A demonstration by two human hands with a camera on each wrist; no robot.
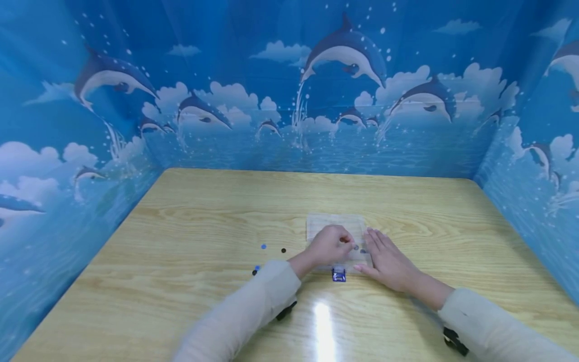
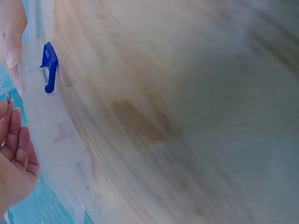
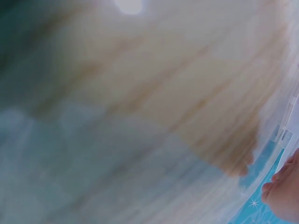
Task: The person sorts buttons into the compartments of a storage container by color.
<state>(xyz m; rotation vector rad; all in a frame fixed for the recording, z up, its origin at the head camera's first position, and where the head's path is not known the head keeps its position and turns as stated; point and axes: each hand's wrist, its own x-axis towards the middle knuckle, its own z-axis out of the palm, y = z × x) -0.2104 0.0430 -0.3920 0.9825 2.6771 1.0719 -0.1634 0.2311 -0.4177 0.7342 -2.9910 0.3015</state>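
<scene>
A clear plastic box (image 1: 336,219) with a blue latch (image 1: 339,274) at its near side lies on the wooden table. Over the box, my left hand (image 1: 327,245) pinches a small dark disc (image 1: 356,247) between thumb and fingertips. The left wrist view shows that piece (image 2: 7,97) edge-on and shiny, with the other fingers loosely bent. My right hand (image 1: 392,264) rests against the box's right side, its fingers straight and the thumb at the near edge. Another small dark disc (image 1: 363,251) shows in the box beside the right fingers. The left hand hides part of the box.
Left of the box lie a blue disc (image 1: 264,246) and a black disc (image 1: 283,250). Closer to the left sleeve, another blue disc (image 1: 258,268) lies against a black one (image 1: 255,273). A dolphin-print curtain (image 1: 271,146) stands around the table's back and sides.
</scene>
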